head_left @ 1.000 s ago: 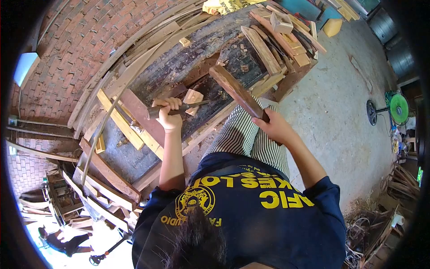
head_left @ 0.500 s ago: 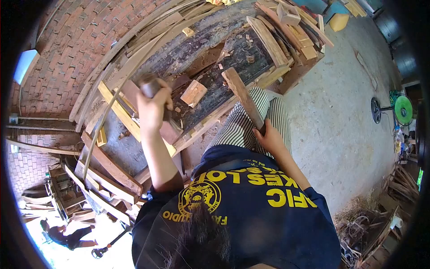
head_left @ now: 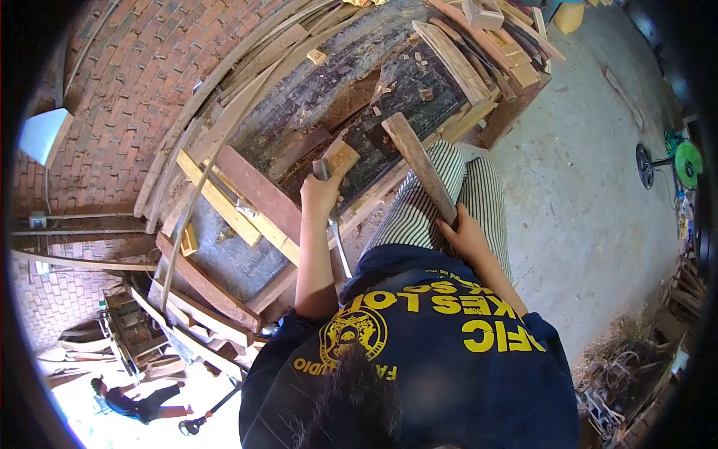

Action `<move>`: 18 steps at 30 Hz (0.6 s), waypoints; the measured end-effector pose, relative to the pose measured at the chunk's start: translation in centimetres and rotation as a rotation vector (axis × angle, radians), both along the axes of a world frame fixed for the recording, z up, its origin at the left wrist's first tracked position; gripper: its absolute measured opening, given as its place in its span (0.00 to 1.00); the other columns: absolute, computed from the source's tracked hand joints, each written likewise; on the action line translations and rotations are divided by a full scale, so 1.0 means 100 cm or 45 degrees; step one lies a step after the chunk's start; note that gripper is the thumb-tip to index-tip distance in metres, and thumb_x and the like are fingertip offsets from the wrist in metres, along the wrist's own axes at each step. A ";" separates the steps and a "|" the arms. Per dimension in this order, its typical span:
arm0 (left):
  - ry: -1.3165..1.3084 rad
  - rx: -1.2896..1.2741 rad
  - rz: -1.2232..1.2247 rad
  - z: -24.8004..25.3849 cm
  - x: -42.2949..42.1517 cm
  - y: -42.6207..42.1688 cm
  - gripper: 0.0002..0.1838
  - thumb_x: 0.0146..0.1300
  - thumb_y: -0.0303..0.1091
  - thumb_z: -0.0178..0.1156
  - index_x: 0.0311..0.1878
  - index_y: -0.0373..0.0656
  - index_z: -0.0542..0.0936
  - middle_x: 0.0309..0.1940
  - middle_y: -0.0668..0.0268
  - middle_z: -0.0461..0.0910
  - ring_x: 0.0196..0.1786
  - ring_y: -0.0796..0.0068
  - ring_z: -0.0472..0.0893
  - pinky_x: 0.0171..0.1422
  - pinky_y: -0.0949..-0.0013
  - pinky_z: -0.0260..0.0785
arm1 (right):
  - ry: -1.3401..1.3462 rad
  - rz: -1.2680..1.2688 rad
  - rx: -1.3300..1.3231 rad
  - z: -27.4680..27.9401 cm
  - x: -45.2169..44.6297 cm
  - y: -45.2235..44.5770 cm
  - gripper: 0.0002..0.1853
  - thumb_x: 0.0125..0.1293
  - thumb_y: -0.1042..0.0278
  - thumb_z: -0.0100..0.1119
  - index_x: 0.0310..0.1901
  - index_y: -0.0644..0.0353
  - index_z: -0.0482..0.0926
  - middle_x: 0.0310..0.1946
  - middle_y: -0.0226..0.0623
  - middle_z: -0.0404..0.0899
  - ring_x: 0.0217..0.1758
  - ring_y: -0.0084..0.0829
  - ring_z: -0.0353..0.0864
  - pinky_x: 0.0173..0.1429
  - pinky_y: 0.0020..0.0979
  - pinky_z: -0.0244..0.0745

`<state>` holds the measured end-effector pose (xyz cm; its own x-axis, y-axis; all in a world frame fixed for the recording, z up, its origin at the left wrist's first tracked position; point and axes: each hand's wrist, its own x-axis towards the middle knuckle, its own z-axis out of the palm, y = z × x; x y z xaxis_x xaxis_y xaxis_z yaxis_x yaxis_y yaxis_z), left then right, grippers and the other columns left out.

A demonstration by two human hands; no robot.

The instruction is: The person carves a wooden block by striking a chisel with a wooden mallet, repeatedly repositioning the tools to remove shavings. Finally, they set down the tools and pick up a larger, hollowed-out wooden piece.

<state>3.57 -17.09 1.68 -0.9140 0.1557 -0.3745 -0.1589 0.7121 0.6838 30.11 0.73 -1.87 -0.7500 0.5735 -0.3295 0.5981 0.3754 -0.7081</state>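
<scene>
My left hand [head_left: 320, 196] is closed around a chisel, with its dark handle [head_left: 321, 169] sticking out above the fist and its metal shaft [head_left: 340, 248] hanging below. The fingers of that same hand also touch a small wooden block [head_left: 344, 158] over the dark bench top [head_left: 366, 146]. My right hand [head_left: 465, 233] grips the lower end of a long, flat wooden bar [head_left: 419, 161]. This bar slants up and left across my striped trousers, its far end near the bench edge.
Boards and offcuts [head_left: 456, 60] lie at the bench's far right. Yellow timber pieces [head_left: 224, 202] and a brown board [head_left: 258, 191] lie to the left. Long planks lean along the brick wall [head_left: 149, 90]. A green fan [head_left: 686, 165] stands right; another person [head_left: 142, 400] is at lower left.
My left hand has moved right with the chisel and now reaches the wooden block, which lay apart from it before. My right hand still holds the bar, nearly unmoved. The view has shifted slightly.
</scene>
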 end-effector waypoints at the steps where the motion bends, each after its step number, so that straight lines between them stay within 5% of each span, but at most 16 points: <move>1: -0.060 0.038 -0.031 -0.004 -0.002 -0.002 0.14 0.55 0.36 0.63 0.34 0.34 0.75 0.18 0.61 0.76 0.17 0.71 0.77 0.21 0.68 0.70 | -0.030 -0.007 -0.031 0.000 -0.001 0.001 0.25 0.59 0.53 0.61 0.44 0.67 0.67 0.30 0.58 0.79 0.35 0.56 0.80 0.38 0.47 0.73; 18: -0.486 0.472 0.116 0.002 0.014 -0.011 0.08 0.58 0.29 0.61 0.32 0.36 0.72 0.19 0.63 0.73 0.19 0.70 0.77 0.20 0.68 0.71 | 0.015 0.030 0.012 -0.007 0.001 0.003 0.24 0.59 0.52 0.61 0.41 0.66 0.67 0.28 0.56 0.78 0.34 0.55 0.80 0.38 0.45 0.73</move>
<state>4.98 -18.20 1.92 -0.7399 0.2673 -0.6174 -0.4948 0.4055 0.7686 30.20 1.04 -2.61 -0.7673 0.5585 -0.3151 0.5804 0.3961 -0.7115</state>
